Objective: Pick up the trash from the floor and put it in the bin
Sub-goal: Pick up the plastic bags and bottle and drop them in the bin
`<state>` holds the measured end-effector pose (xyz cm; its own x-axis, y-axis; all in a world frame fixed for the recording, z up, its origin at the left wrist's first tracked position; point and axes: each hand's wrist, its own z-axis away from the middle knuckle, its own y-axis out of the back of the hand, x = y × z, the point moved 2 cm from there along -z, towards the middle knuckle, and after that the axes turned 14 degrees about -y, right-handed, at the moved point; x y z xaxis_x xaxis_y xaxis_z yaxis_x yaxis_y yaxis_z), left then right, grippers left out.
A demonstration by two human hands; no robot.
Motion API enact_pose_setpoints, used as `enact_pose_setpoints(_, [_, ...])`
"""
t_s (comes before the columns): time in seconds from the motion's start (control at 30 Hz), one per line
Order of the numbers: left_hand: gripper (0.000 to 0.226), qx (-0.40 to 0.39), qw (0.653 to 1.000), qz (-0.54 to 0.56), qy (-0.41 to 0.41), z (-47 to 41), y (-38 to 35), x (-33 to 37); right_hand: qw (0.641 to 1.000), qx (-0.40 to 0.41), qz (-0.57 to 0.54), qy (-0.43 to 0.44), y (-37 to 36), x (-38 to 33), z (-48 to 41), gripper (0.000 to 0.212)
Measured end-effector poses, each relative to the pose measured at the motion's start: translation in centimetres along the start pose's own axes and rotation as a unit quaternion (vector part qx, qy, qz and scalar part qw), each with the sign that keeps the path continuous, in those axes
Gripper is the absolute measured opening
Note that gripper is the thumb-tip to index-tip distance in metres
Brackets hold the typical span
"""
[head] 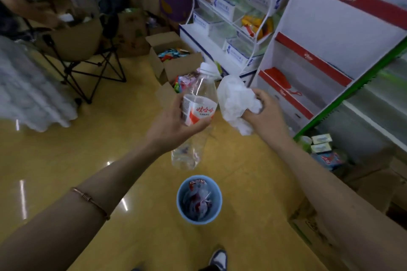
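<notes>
My left hand [176,125] grips a clear plastic bottle [201,92] with a white cap and a red-and-white label; its base points down past my wrist. My right hand [264,114] holds a crumpled white tissue wad [235,101]. Both are held side by side above the yellow floor. A small blue bin [217,209] stands on the floor below my hands, with red and clear wrappers inside.
White and red display shelves [319,35] rise at the right. Open cardboard boxes [174,59] of snacks sit ahead, and another box [312,233] lies low at the right. At the left are a folding chair [83,50] and another person. My shoe [218,259] is near the bottom edge.
</notes>
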<state>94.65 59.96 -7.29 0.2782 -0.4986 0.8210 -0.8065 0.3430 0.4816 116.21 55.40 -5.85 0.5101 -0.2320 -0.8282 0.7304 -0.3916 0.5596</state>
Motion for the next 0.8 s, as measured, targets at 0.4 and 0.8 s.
enact_pose_setpoints(0.4, [0.074,0.095,0.987,-0.009,0.129,0.2,-5.3,-5.3,0.997,-0.080,-0.009,-0.004,-3.4,6.2,-5.8,0.032])
enact_pose_setpoints(0.8, [0.078,0.052,0.976,-0.015,0.213,3.1,-10.4,-16.2,0.955,-0.241,-0.039,-0.168,-10.9,18.1,-6.3,0.065])
